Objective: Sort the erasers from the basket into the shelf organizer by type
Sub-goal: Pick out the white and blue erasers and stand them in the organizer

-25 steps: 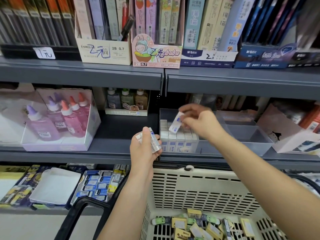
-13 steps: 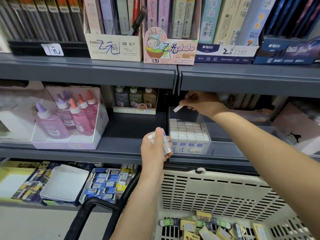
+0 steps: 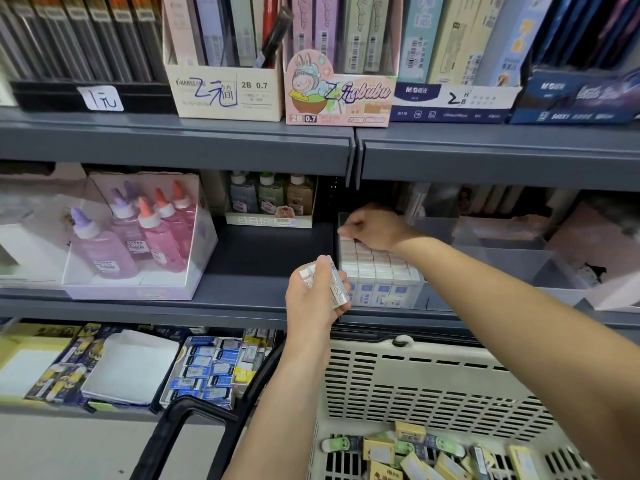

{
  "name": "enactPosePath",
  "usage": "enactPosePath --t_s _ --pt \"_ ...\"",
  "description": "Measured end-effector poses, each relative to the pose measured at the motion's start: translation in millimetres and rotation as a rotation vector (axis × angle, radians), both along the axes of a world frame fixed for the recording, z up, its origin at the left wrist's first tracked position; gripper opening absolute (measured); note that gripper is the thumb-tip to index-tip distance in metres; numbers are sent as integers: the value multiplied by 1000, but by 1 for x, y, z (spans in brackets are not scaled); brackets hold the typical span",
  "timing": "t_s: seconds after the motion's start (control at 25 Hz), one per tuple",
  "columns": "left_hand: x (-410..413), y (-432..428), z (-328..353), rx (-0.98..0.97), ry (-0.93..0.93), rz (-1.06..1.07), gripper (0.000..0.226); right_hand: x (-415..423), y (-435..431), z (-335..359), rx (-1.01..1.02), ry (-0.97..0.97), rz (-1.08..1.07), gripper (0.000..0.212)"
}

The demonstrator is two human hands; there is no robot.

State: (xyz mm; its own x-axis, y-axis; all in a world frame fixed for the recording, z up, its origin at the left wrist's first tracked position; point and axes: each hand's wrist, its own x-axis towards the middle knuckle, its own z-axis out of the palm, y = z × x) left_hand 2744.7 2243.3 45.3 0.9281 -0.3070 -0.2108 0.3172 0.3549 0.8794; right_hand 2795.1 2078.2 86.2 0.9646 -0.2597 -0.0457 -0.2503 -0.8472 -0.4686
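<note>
- The white erasers (image 3: 379, 268) stand in packed rows in the left compartment of the shelf organizer (image 3: 502, 271).
- The right hand (image 3: 372, 226) pinched one eraser above the near rows a second ago. It is now lowered onto the far-left row, fingers curled down. Whether it grips that eraser cannot be told.
- Judgement: that piece is at its slot, and release is probably next.
- The left hand (image 3: 313, 296) grips a stack of erasers (image 3: 334, 285) just in front of the organizer.
- The basket (image 3: 415, 386), nearest, holds unsorted yellow and green erasers (image 3: 412, 452).
- The upper shelf (image 3: 485, 157) overhangs the organizer and limits headroom. Glue bottles (image 3: 138, 237) stand well to the left.
</note>
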Motion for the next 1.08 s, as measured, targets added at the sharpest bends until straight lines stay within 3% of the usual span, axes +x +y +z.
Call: enactPosePath --t_s 0.12,0.24,0.4,0.48,0.64,0.84,0.92,1.04,1.08 --pt "-1 0 2 -44 -3 -44 12 -5 1 1 -26 19 31 30" --pt "-3 0 4 -71 -5 -76 15 -19 11 10 -49 -136 18 27" --pt "-4 0 6 -176 7 -123 14 -49 22 27 235 -125 213 23" --pt "-4 -1 7 -189 2 -124 12 -60 22 29 243 -74 278 22" --pt "-6 -2 6 -133 -31 -123 11 -62 19 29 298 -69 229 15" --pt "-4 -2 4 -98 -78 -92 12 -66 13 27 562 49 287 18" --pt "-3 -2 0 -10 -106 -59 12 -64 6 29 560 32 264 8" --pt "-1 -1 -4 61 -126 -4 9 -47 -11 35 458 -140 48 42" --pt "0 -1 -5 68 -130 3 9 -37 -18 34 410 -194 -7 43"
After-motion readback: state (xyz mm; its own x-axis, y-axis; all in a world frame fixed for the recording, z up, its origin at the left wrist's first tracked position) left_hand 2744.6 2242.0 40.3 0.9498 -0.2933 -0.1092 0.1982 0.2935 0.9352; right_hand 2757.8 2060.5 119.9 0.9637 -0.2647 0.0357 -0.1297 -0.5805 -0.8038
